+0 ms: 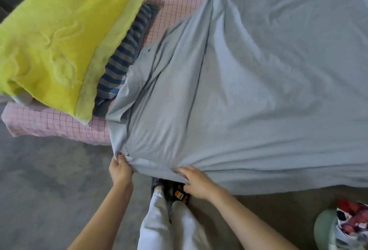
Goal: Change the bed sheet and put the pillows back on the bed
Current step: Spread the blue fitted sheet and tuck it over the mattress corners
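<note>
A pale blue sheet lies spread over most of the bed, creased toward its near corner. My left hand pinches the sheet's corner at the bed's edge. My right hand grips the hem a little to the right, fingers curled into the cloth. Under the blue sheet a pink checked sheet shows at the bed's left end. A yellow-green towel-covered pillow lies on that end, with a blue striped pillow tucked beneath its right side.
Grey concrete floor runs along the bed's near side. My legs in light trousers and dark shoes stand against the bed edge. A green basket holding colourful items sits at the bottom right.
</note>
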